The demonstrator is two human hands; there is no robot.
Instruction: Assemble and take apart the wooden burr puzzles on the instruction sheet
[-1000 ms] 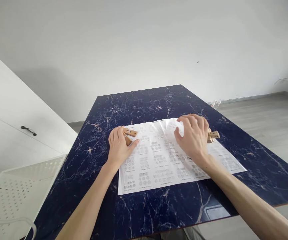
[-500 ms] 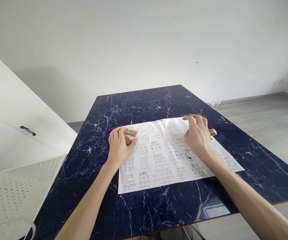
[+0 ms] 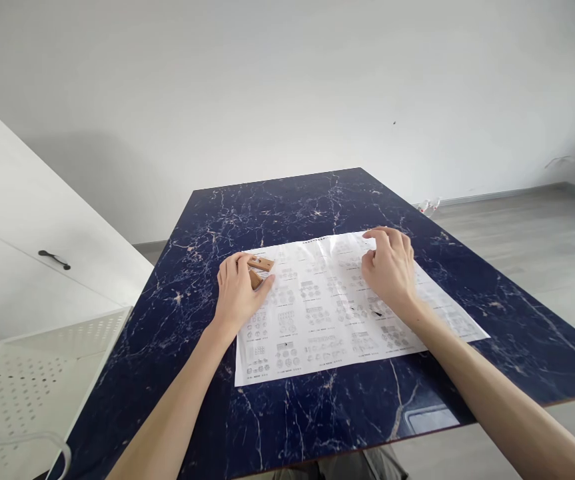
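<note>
A white printed sheet covered in small diagrams lies flat on the dark blue marble table. My left hand rests on the sheet's left edge. Its thumb and forefinger pinch a small wooden block, and a flat wooden piece with holes lies just beyond the fingertips. My right hand is on the sheet's far right part with its fingers curled downward. What lies under or behind those fingers is hidden.
A white cabinet with a dark handle stands to the left. A white perforated tray or shelf sits at the lower left beside the table. Grey floor and a white wall lie beyond, with small objects on the floor by the wall.
My right hand has shifted slightly left and back, and its fingers have curled in. The wooden piece that showed beyond its right side is now hidden. My left hand has stayed put.
</note>
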